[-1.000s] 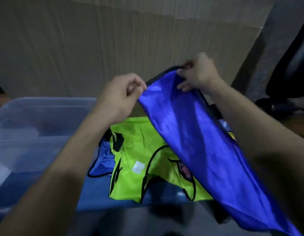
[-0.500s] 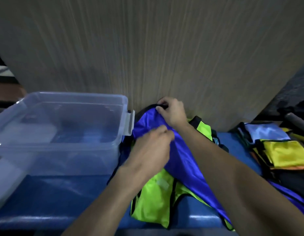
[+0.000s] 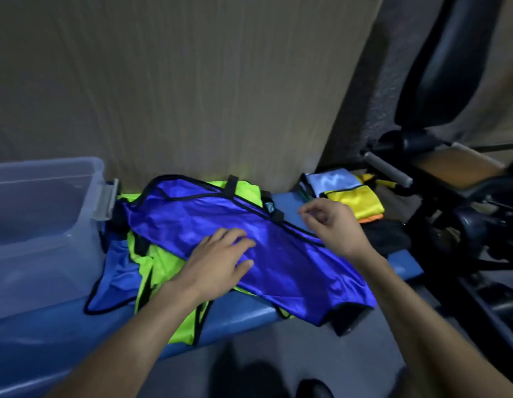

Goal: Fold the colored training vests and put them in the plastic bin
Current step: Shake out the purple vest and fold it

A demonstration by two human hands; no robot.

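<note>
A blue vest (image 3: 281,248) with black trim lies spread across the blue bench (image 3: 244,314), on top of a neon green vest (image 3: 160,271). My left hand (image 3: 221,259) presses flat on the blue vest's middle with straight fingers. My right hand (image 3: 333,222) hovers over the vest's far right edge, fingers loosely curled and holding nothing. A second blue vest (image 3: 117,280) lies under the green one at the left. The clear plastic bin (image 3: 97,179) stands at the left end of the bench.
A small stack of folded vests, pale blue (image 3: 333,179) over yellow (image 3: 356,199), sits at the bench's right end. Black gym equipment (image 3: 439,81) stands to the right. A wood-grain panel (image 3: 192,96) rises right behind the bench.
Both hands let go of the blue vest's top edge and laid it flat over the green vest. My left hand moved onto its middle; my right hand moved away to the right.
</note>
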